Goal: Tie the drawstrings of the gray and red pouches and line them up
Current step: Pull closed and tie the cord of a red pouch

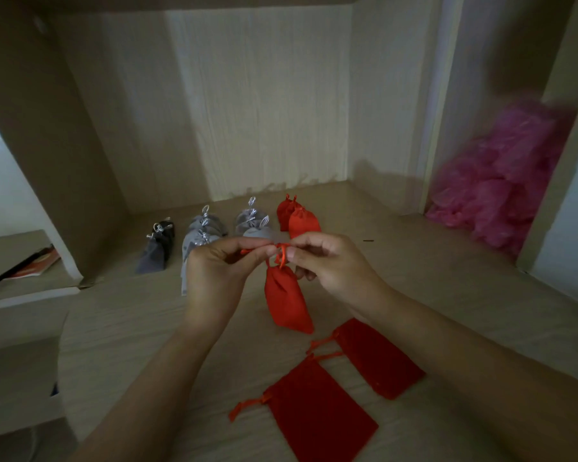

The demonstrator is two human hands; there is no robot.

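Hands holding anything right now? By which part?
Yes: left hand and right hand each pinch the red drawstring at the top of a red pouch.

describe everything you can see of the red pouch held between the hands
The red pouch is a bag of matte, velvety-looking cloth, neck gathered shut. It hangs roughly upright from its red drawstring, which the left hand and right hand pinch, over the wooden surface; whether its bottom touches that is unclear.
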